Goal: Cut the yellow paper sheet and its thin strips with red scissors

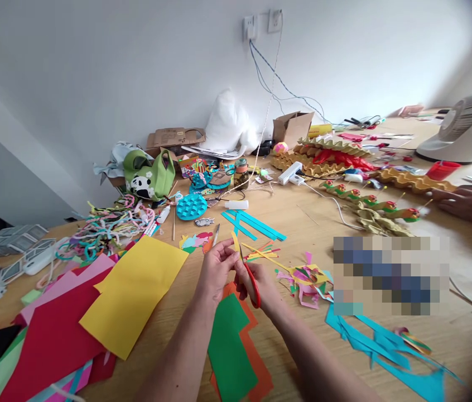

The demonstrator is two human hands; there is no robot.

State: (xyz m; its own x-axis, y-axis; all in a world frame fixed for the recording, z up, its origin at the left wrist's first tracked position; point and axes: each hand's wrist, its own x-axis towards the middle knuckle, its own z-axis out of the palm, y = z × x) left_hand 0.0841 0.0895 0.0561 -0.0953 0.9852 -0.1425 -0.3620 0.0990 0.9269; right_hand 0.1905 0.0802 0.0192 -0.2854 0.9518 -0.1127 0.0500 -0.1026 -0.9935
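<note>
Over the middle of the wooden table, my left hand (216,267) pinches a small yellow paper piece (235,240) that stands upright. Close against it, my right hand (256,282) is closed around red-handled scissors (254,286), their blades pointing up beside the paper. Below my hands lie a green paper sheet (231,343) and, under it, an orange sheet (263,365), both with stepped edges. Thin yellow and orange paper strips (261,251) rest just beyond my right hand. Part of the right fingers is hidden behind the handles.
Yellow sheets (135,290) overlap red paper (60,335) at left. Paper scraps (307,279) and blue offcuts (386,346) lie at right. Blue strips (256,223), a blue disc (191,207) and a power strip (290,173) sit farther back. Another person's hand (466,204) rests at far right.
</note>
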